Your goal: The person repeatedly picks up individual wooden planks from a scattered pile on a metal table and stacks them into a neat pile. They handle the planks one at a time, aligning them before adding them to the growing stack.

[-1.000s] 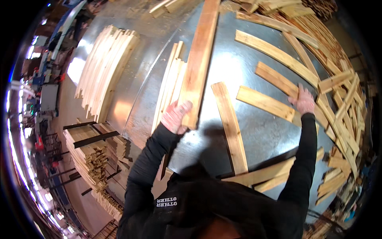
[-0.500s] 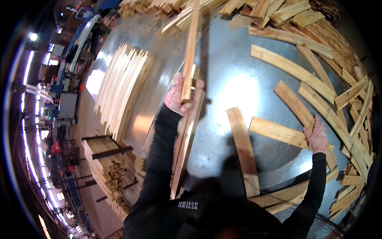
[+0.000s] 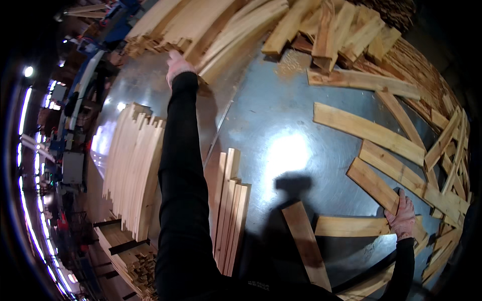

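My left hand [image 3: 179,66], in a pinkish work glove, reaches far forward to the near ends of the stacked boards [image 3: 168,27]. Its fingers are partly blurred, so whether they grip a board there is unclear. At the right, my gloved right hand [image 3: 401,218] is closed around the near end of a short wooden board [image 3: 372,183], which lies angled over the metal table. Under that same hand runs the end of another board [image 3: 351,226]. Several narrow strips [image 3: 233,215] lie side by side just right of my left forearm.
A neat row of pale strips [image 3: 133,170] lies on the metal table [image 3: 261,115] left of my arm. Loose boards [image 3: 369,131] and a jumbled pile [image 3: 351,35] spread along the right and far sides. A wood-filled rack [image 3: 118,251] stands at lower left.
My left hand has gone from the middle strips to the far stack, away from where it held a long strip. The view has shifted; my right hand keeps its hold on the short board.
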A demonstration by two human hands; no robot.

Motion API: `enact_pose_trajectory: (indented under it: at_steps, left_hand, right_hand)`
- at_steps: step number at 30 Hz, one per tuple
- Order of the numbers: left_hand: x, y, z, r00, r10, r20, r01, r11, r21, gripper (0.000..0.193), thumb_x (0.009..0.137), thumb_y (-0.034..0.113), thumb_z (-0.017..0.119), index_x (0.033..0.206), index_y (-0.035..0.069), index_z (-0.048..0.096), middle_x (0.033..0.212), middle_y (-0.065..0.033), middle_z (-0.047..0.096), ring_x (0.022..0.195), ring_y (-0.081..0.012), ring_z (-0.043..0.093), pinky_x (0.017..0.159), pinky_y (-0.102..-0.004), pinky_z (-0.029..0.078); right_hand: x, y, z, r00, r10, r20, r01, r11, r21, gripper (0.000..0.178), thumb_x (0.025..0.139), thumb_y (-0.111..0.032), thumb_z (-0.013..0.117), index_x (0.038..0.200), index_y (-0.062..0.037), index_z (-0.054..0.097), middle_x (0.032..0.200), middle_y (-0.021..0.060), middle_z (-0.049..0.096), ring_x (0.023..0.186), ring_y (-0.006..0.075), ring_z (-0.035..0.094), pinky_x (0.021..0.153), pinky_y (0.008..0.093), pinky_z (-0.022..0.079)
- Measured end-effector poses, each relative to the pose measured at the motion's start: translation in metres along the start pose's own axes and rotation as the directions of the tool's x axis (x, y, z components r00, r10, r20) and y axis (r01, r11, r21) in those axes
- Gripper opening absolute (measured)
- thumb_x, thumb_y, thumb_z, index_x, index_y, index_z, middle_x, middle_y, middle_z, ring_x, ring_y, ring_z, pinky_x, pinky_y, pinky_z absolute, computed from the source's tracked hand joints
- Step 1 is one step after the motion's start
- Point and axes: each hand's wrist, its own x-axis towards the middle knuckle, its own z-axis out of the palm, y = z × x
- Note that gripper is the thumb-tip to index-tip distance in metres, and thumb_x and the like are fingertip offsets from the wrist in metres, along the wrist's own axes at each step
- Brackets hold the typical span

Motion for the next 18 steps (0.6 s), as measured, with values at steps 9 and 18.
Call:
enact_pose_trajectory:
  at_steps: [9, 18]
  left_hand:
    - [-0.320, 0.028, -0.074, 0.369, 0.774, 0.514, 0.679, 0.153, -0.718, 0.056, 0.096, 0.016, 0.058, 0.145, 0.003, 0.034, 0.126, -0.0123, 0.056, 0.114, -0.0201, 0.055, 0.097, -0.0355, 0.049]
    - [-0.466, 0.031, -0.128, 0.048, 0.680, 0.731, 0.995, 0.028, -0.091, 0.035, 0.094, 0.023, 0.058, 0.118, -0.002, 0.053, 0.102, -0.0190, 0.065, 0.090, -0.0312, 0.064, 0.083, -0.0457, 0.054]
  right_hand:
    - [0.023, -0.099, -0.096, 0.891, -0.121, 0.438, -0.076, 0.911, 0.406, 0.075, 0.082, -0.045, 0.068, 0.142, -0.0059, 0.043, 0.113, 0.0214, 0.064, 0.100, 0.0398, 0.063, 0.088, 0.0405, 0.052]
    - [0.192, -0.033, -0.033, 0.989, 0.014, 0.148, -0.029, 0.995, 0.100, 0.085, 0.086, -0.063, 0.057, 0.147, -0.0075, 0.038, 0.143, 0.0226, 0.047, 0.134, 0.0356, 0.044, 0.110, 0.0397, 0.035]
